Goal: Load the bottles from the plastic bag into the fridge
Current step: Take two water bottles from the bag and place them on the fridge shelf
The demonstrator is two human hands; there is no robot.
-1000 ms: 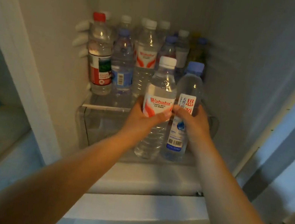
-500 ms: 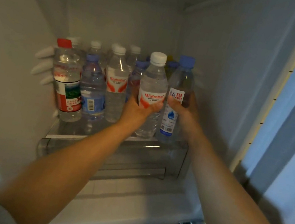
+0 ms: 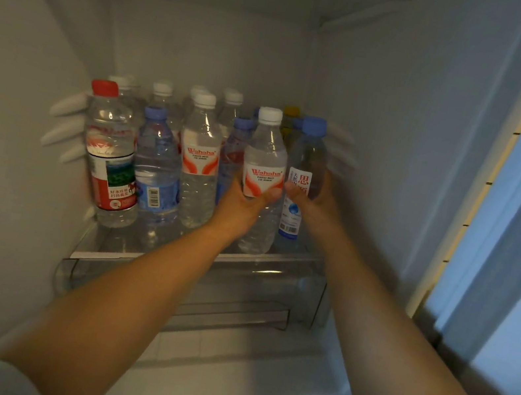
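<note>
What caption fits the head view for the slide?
Left hand and right hand each hold a water bottle upright at the front of a bottle-filled fridge shelf.
</note>
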